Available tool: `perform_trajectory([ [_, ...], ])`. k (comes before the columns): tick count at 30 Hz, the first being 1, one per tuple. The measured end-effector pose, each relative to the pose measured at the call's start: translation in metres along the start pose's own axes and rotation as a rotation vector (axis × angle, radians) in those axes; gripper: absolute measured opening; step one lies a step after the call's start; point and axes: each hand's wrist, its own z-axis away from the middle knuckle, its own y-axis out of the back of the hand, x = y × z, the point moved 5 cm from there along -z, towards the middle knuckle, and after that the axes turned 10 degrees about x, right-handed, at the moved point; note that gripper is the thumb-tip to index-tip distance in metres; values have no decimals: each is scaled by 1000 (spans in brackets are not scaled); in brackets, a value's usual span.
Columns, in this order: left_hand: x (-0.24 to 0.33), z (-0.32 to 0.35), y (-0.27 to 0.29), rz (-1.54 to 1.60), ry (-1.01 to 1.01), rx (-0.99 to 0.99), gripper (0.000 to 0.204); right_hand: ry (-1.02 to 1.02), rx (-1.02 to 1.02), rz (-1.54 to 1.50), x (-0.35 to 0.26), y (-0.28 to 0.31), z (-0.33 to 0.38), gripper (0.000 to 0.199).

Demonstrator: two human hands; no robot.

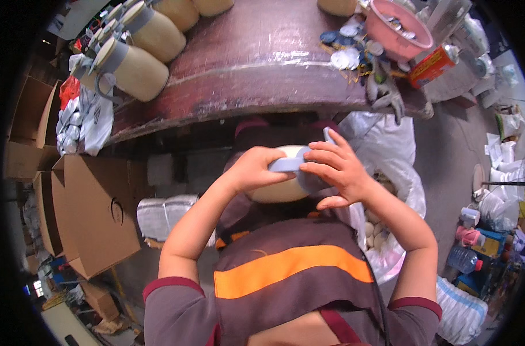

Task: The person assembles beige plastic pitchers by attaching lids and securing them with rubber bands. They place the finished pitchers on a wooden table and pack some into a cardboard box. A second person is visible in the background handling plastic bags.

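Note:
A cream jug (278, 194) with a grey collar and a grey handle (286, 165) lies on its side across my lap, below the table's near edge. My left hand (255, 168) is closed round the handle side, thumb on top. Over the grey collar, my right hand (335, 171) has its fingers stretched out and its thumb held apart; the fingertips touch where handle and collar meet. A light grey piece (330, 136) juts up beside the right fingers; I cannot tell which part it is. The right hand hides much of the collar and the jug's mouth.
On the dark red table (239, 69), similar cream jugs (136, 72) stand at the left. A pink basin (396, 32), small loose parts, a red tin (432, 66) and gloves (385, 95) are at the right. Cardboard boxes (98, 213) flank me left; a white sack (398, 155) holding round pieces is right.

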Motion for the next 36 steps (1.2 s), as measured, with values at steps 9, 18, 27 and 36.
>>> perform_trajectory([
  [9, -9, 9, 14, 58, 70, 77, 14, -523, 289, 17, -2, -12, 0, 70],
  [18, -7, -7, 22, -137, 124, 158, 24, -453, 256, 123, 13, -16, -18, 62],
  [27, -3, 3, 17, 3, 122, 146, 38, -230, 98, 25, 8, -9, -10, 61],
  [36, 3, 6, -20, -227, -138, 345, 27, -766, 192, -131, 38, -24, 35, 58],
])
